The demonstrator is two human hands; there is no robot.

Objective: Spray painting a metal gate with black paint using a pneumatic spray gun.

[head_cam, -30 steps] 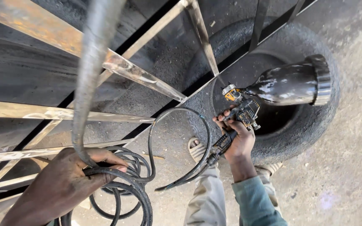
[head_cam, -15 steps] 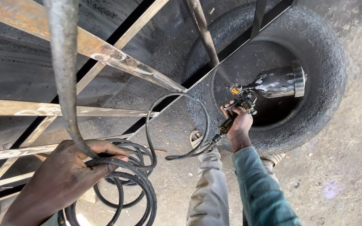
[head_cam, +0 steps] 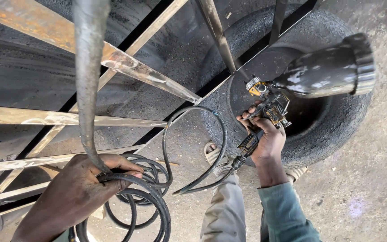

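My right hand (head_cam: 266, 140) grips a paint spray gun (head_cam: 269, 105) whose dark metal cup (head_cam: 327, 71) sticks out to the right; its nozzle points at a thin metal bar (head_cam: 216, 32) of a frame. My left hand (head_cam: 78, 192) at the lower left holds coiled black air hose (head_cam: 144, 201) and a thick grey hose (head_cam: 87, 76) that rises to the top edge. A loop of the black hose (head_cam: 211, 139) runs to the base of the spray gun's handle.
A metal frame of rusty and black-painted bars (head_cam: 139, 74) lies across the left and middle. An old black tyre (head_cam: 332, 134) lies on the dirt ground under the spray gun. My sandalled foot (head_cam: 212, 154) and grey trouser leg (head_cam: 222, 210) are below centre.
The spray gun has stayed near the thin bar over the tyre with the cup tilting slightly. My left hand keeps its hold on the hoses. The view has shifted a little.
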